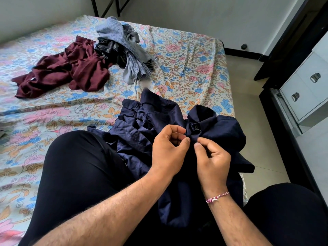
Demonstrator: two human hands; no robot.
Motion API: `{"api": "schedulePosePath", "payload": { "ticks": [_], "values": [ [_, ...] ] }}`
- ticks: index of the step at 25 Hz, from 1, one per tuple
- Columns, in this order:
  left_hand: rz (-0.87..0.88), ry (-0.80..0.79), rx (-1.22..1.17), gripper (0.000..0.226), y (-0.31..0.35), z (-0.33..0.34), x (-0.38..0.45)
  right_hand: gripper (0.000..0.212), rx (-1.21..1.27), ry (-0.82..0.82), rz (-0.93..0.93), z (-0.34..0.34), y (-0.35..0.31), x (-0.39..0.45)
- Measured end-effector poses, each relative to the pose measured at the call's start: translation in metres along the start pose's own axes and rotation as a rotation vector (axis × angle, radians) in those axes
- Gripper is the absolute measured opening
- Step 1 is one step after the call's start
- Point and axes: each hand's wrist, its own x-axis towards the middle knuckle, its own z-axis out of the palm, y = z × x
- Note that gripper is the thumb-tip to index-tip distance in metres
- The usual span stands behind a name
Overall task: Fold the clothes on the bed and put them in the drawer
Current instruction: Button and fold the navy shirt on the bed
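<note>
Person sits on the bed (186, 71), floral sheet, legs in dark trousers, navy shirt (159, 121) bunched over the lap and the bed's right edge. Both hands work the shirt's front just below the collar: left hand (168, 150) has fingers curled, thumb and forefinger pinching the fabric edge; right hand (213, 160) pinches the facing edge, thumb tip touching the cloth, the 2 thumbs almost meeting. 1 dark button (196, 127) shows just above the hands, under the collar. Right wrist wears a pink-and-white thread bracelet (217, 197). Further up the bed, well apart from the shirt: a maroon garment (71, 71) lies crumpled at left, and beside it, touching, a heap of grey and striped clothes (122, 47), all unfolded. At the right, beyond a strip of tiled floor (248, 103), stands a white drawer unit (305, 89) with 2 metal recessed handles visible, drawers closed. Black frame beside it.
</note>
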Motion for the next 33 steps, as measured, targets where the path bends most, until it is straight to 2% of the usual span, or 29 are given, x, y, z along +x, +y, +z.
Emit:
{"api": "schedulePosePath", "payload": {
  "ticks": [2,7,10,14,20,26,28,30,33],
  "values": [
    [-0.008,0.003,-0.001,0.027,-0.002,-0.001,0.002,0.032,0.011,0.002,0.006,0.000,0.004,0.001],
    [-0.002,0.004,0.022,0.027,-0.001,-0.001,0.004,0.025,0.002,-0.061,-0.009,0.001,0.010,0.003],
    [-0.010,-0.011,0.039,0.026,0.000,-0.002,0.004,0.034,0.021,-0.089,0.011,0.002,0.011,0.004],
    [-0.053,-0.031,0.044,0.024,-0.002,-0.003,0.007,0.034,0.017,-0.132,0.025,0.001,0.019,0.007],
    [-0.160,-0.080,0.040,0.024,-0.004,-0.006,0.016,0.027,-0.128,-0.118,-0.099,0.002,0.022,0.007],
    [-0.061,-0.071,0.138,0.017,-0.013,-0.003,0.014,0.020,-0.292,-0.100,-0.222,0.005,0.027,0.010],
    [-0.034,-0.050,0.159,0.014,-0.016,-0.002,0.013,0.018,-0.283,-0.097,-0.196,0.006,0.027,0.010],
    [-0.104,-0.039,0.103,0.014,-0.018,-0.003,0.014,0.021,-0.227,-0.089,-0.120,0.006,0.028,0.010],
    [-0.238,-0.069,-0.048,0.012,-0.014,-0.005,0.014,0.026,-0.177,-0.084,-0.122,0.006,0.028,0.012]
  ]
}}
